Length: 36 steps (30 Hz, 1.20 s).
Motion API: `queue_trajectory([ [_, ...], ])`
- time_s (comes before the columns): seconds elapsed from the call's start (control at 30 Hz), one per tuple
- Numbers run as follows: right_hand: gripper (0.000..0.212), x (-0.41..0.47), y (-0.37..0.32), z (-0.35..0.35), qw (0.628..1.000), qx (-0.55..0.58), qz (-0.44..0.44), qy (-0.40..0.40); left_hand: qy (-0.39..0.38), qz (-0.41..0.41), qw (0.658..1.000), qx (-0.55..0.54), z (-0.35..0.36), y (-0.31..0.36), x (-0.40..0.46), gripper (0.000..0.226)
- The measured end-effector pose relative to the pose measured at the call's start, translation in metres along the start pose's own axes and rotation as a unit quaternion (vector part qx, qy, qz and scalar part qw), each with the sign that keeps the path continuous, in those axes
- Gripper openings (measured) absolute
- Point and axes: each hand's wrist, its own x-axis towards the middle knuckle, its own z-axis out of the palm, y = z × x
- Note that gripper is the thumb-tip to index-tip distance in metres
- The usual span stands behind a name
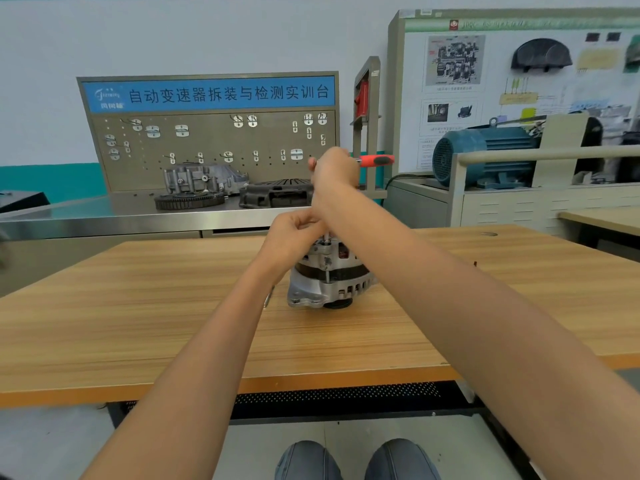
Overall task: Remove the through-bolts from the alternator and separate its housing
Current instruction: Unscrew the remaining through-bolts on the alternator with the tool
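- Head view, far left: a pegboard panel (pixel 211 147) with metal hooks and a blue banner stands at the back of a steel bench (pixel 104 213), well behind your wooden table (pixel 138 323).
- On that bench, below the panel, sit a grey cast housing (pixel 202 178), a toothed ring (pixel 189 200) in front of it, and a black slotted cover (pixel 277 194) just to their right.
- Your left hand (pixel 294 233) is over the near-left top of the alternator (pixel 329 275); its fingers are curled in tight, fingertips bunched together near the thin shaft that rises from the top. Whether they actually pinch that shaft you cannot tell from here, because your right forearm crosses in front.
- The alternator stands upright on the table near its middle, pulley end down, with a through-bolt (pixel 327 271) showing as a vertical rod down its side.
- Your right hand (pixel 334 171) is raised above the alternator, fingers wrapped closed round a ratchet wrench (pixel 375 161); its red and black handle sticks out level to the right of your fist. The drive end is hidden behind the hand.
- Further right, a blue electric motor (pixel 485 155) sits on a grey cabinet in front of a display board (pixel 519 81).
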Motion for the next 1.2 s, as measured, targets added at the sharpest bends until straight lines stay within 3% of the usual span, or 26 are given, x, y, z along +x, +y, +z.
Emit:
queue_trajectory([
  [0.07, 0.022, 0.007, -0.009, -0.008, 0.991, -0.041, 0.080, -0.096, -0.005, -0.004, 1.000, -0.002, -0.001, 0.002, 0.000, 0.014],
  [0.17, 0.033, 0.017, -0.019, -0.023, 0.956, -0.090, 0.148, -0.238, -0.008, -0.005, 1.000, 0.003, -0.001, 0.000, 0.001, 0.015],
  [0.23, 0.034, 0.019, -0.021, -0.026, 0.944, -0.098, 0.164, -0.267, -0.011, 0.000, 1.000, 0.002, 0.000, 0.000, 0.001, 0.016],
  [0.3, 0.029, 0.013, -0.017, -0.021, 0.965, -0.081, 0.142, -0.204, -0.008, -0.002, 1.000, -0.005, -0.001, 0.001, 0.001, 0.014],
  [0.37, 0.022, 0.004, -0.006, -0.012, 0.994, -0.041, 0.053, -0.083, -0.004, -0.001, 1.000, -0.013, -0.001, 0.000, 0.002, 0.016],
  [0.43, 0.030, 0.000, 0.003, -0.004, 0.998, -0.025, -0.050, 0.027, 0.009, 0.001, 1.000, -0.019, 0.001, 0.000, 0.001, 0.025],
  [0.47, 0.032, 0.002, 0.005, -0.002, 0.997, -0.022, -0.061, 0.040, 0.013, 0.001, 1.000, -0.021, 0.001, 0.000, 0.001, 0.026],
  [0.57, 0.024, 0.008, -0.003, -0.006, 0.997, -0.018, 0.050, -0.057, -0.001, 0.001, 1.000, -0.022, 0.002, 0.003, 0.000, 0.014],
  [0.67, 0.031, 0.018, -0.012, -0.024, 0.962, -0.035, 0.131, -0.237, -0.014, -0.007, 1.000, -0.006, 0.000, 0.000, 0.002, 0.011],
  [0.73, 0.034, 0.020, -0.013, -0.030, 0.947, -0.018, 0.152, -0.283, -0.012, 0.004, 1.000, 0.006, 0.001, -0.001, 0.002, 0.013],
  [0.8, 0.030, 0.019, -0.010, -0.024, 0.965, -0.002, 0.144, -0.219, -0.004, 0.006, 1.000, 0.011, 0.001, 0.001, 0.001, 0.013],
  [0.9, 0.020, 0.006, 0.006, -0.008, 1.000, -0.002, -0.009, -0.025, 0.005, 0.004, 1.000, 0.005, 0.001, 0.000, 0.001, 0.039],
  [0.97, 0.018, 0.000, 0.012, -0.001, 0.996, 0.002, -0.082, 0.028, 0.015, -0.006, 1.000, 0.009, 0.001, 0.000, 0.000, 0.052],
  [1.03, 0.015, 0.000, 0.007, -0.002, 0.999, -0.012, -0.050, -0.007, 0.012, -0.001, 1.000, -0.009, 0.002, 0.002, -0.001, 0.040],
  [1.13, 0.023, 0.010, -0.006, -0.014, 0.982, -0.038, 0.079, -0.167, 0.000, -0.004, 1.000, -0.007, 0.002, 0.005, -0.001, 0.014],
  [1.2, 0.027, 0.017, -0.012, -0.023, 0.952, -0.042, 0.130, -0.273, 0.002, -0.009, 1.000, 0.007, 0.002, 0.004, -0.001, 0.016],
])
